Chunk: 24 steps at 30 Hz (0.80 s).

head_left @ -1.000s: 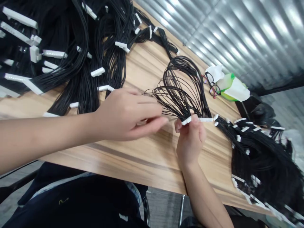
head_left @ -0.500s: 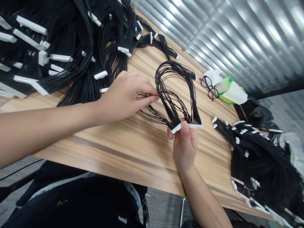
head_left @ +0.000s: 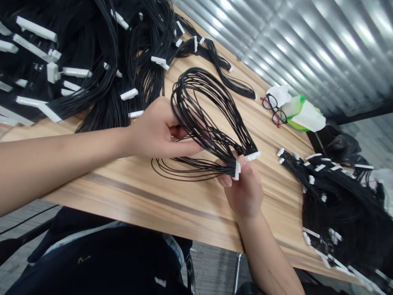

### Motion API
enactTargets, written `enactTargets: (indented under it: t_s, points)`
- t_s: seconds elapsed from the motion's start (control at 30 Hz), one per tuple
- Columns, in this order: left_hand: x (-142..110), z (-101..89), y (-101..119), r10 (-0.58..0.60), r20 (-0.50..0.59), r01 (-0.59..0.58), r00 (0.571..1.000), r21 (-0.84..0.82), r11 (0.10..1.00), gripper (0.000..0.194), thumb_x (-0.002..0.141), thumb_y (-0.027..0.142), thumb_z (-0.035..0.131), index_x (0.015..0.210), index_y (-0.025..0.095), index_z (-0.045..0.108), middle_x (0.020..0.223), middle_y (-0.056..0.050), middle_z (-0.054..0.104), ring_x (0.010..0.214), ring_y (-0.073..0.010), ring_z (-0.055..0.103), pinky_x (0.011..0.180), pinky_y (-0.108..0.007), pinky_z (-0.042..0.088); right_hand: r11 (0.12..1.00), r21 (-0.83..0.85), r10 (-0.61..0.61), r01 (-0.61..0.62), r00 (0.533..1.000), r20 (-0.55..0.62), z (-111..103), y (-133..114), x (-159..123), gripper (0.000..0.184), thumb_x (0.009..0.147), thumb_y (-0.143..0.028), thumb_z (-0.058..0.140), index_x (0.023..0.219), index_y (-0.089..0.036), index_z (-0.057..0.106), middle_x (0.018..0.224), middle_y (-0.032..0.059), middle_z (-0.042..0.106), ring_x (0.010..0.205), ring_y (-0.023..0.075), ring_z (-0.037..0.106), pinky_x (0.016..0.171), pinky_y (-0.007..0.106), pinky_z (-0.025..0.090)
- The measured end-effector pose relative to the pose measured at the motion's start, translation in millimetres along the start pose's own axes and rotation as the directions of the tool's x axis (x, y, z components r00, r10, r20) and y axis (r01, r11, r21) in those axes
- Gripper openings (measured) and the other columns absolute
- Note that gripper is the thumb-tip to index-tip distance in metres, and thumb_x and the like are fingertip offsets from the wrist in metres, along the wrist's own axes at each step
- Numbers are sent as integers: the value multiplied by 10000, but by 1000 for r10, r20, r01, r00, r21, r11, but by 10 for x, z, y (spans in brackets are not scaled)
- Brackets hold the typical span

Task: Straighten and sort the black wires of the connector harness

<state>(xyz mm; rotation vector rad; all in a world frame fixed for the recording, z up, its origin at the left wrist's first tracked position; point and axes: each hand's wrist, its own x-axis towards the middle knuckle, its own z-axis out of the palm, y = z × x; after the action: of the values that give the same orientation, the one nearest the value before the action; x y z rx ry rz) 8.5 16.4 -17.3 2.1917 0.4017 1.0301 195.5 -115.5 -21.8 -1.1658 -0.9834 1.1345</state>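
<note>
A wire harness (head_left: 211,94) of thin black wires with white connectors arches in a loop above the table. My right hand (head_left: 245,192) is closed on its connector end, the fingers and thumb around two white connectors (head_left: 237,169), one tilted upright and one lying flatter. My left hand (head_left: 166,127) is at the left side of the loop, thumb and fingers closed about some of the wires; the fingertips are partly hidden behind the strands. Below the left hand a looser bunch of the wires bows out to the left.
A large heap of black harnesses (head_left: 101,110) with white connectors covers the table's left. Another pile (head_left: 344,213) lies at the right. Eyeglasses (head_left: 274,110) and a green-and-white tissue pack (head_left: 302,114) sit by the corrugated metal wall (head_left: 294,45). A single harness (head_left: 231,82) lies at the back.
The loop has tipped left over my left hand's fingers, and the lower wires have spread out. My right hand has turned, so the near connector now stands more upright.
</note>
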Motion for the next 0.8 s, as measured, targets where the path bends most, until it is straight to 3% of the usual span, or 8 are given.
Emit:
enactTargets:
  t_s: [0.1,0.17,0.23,0.3,0.37,0.43,0.57,0.8]
  points:
    - [1,-9,28,203,-123,-197,971,57,979,273,961,344,660,781,145,712,470,73,446,451,16,313,442,-129,228,1000,9,-29,29,999,-16,12,-27,24,415,893,-510,693,634,-223,542,547,-62,466,436,76,355,409,225,360]
    - [6,-25,39,242,-185,-204,952,203,958,271,984,341,630,811,149,710,468,83,420,456,19,329,454,-122,223,999,-18,-34,33,999,-26,12,-19,17,395,892,-505,701,651,-224,562,554,-59,473,450,81,383,418,222,372]
    - [9,-44,35,245,-159,-177,956,349,920,254,997,358,612,874,172,734,489,74,514,474,-4,427,469,-154,289,998,-54,-13,11,999,-34,6,5,-1,401,900,-530,684,664,-229,567,558,-56,477,463,92,406,427,231,389]
    - [10,-54,11,214,-93,-159,972,403,901,198,1012,325,594,981,215,756,665,53,707,579,-37,574,567,-189,424,996,-84,15,-17,1000,-20,-8,41,-24,420,919,-562,648,672,-230,575,567,-45,497,483,106,438,444,248,412]
    - [13,-46,-27,187,-43,-163,981,330,930,194,1030,287,573,1072,245,757,970,43,801,766,-53,671,761,-200,515,994,-97,43,-40,999,29,-30,83,-49,442,944,-575,607,673,-227,586,583,-32,525,512,118,476,478,267,436]
    - [18,-18,-68,131,-14,-125,991,212,969,212,1040,295,567,1118,247,758,1129,31,787,929,-71,698,893,-198,520,993,-101,64,-53,993,103,-57,121,-73,463,974,-567,564,665,-223,590,597,-22,545,547,128,514,527,285,458]
    - [30,49,-134,46,70,-53,996,100,994,217,1028,360,586,1063,285,787,1047,-9,787,959,-115,724,895,-222,533,991,-122,82,-59,978,191,-108,147,-105,490,1021,-522,497,646,-219,587,620,-7,568,610,141,553,630,314,487]
    - [94,55,-221,71,282,-48,957,-89,995,292,1006,444,582,1110,279,799,959,-55,808,815,-141,733,700,-254,560,975,-158,199,-156,928,314,-132,78,-124,483,971,-612,528,681,-238,626,612,1,588,596,166,573,629,335,521]
